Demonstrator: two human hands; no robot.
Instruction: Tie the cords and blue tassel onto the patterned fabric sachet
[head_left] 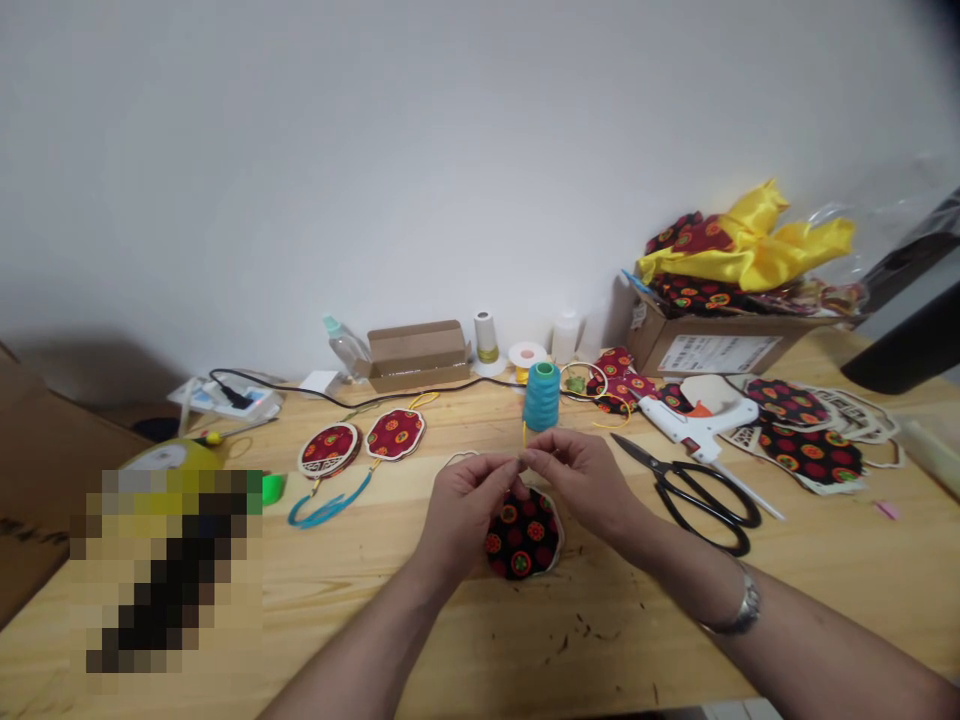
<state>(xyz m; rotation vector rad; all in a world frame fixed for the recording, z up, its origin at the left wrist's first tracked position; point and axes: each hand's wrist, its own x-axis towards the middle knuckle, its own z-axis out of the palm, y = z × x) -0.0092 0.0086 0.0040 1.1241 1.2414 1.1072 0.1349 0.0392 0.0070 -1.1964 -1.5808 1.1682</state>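
My left hand (466, 505) and my right hand (585, 478) meet above the middle of the table, fingertips pinched close together. A short piece of yellow cord (524, 434) sticks up from between the fingertips; the rest of it is covered by my fingers. Just below my hands is a scalloped pendant (523, 540) of black flowered fabric with a pale rim, its upper part hidden by my fingers. A cone of teal thread (542, 397) stands right behind my fingertips. Black-handled scissors (686, 490) lie to the right of my right hand.
Two finished-looking pendants, one round (330, 448) and one scalloped (395, 435), lie left with teal tassels. A white glue gun (697, 425), fabric-covered pieces (810, 455) and a carton (712, 347) of cloth are right. An open brown box (418, 355) stands by the wall.
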